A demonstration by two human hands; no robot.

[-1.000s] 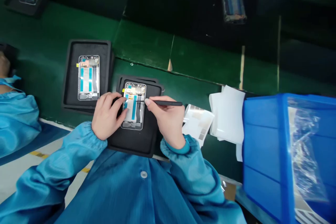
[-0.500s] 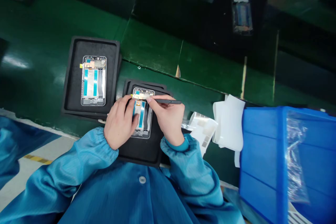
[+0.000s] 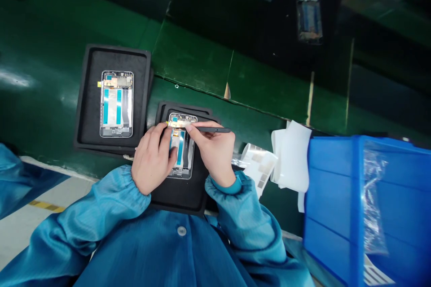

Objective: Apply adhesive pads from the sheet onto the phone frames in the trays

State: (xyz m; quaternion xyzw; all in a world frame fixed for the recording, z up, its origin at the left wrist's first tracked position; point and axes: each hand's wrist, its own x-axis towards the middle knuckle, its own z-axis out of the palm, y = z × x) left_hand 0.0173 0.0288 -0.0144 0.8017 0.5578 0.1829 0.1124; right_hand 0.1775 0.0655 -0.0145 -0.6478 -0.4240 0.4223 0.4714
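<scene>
An opened phone (image 3: 186, 168) with its circuit board and blue strips exposed lies in a black foam tray (image 3: 178, 195) before me. My left hand (image 3: 151, 157) rests over its left edge, fingers stretched out and thumb apart, partly covering it. A slim black pen-like tool (image 3: 215, 129) is pinched in my right hand (image 3: 215, 148), over the upper part of the phone. The tool's tip is too small to make out. Further left, a second opened phone (image 3: 116, 104) with a yellow tab lies in another black tray (image 3: 81, 112).
To the right stand white sheets (image 3: 292, 157), a printed sheet (image 3: 260, 166) and a blue bin (image 3: 332, 188) with clear plastic inside. Across the green bench (image 3: 195, 49), another opened phone (image 3: 309, 20) lies on a dark surface. A blue sleeve (image 3: 23, 184) shows at left.
The whole view has shifted slightly, with the bench items sitting a little further left. Both hands and the tool keep nearly the same place over the phone.
</scene>
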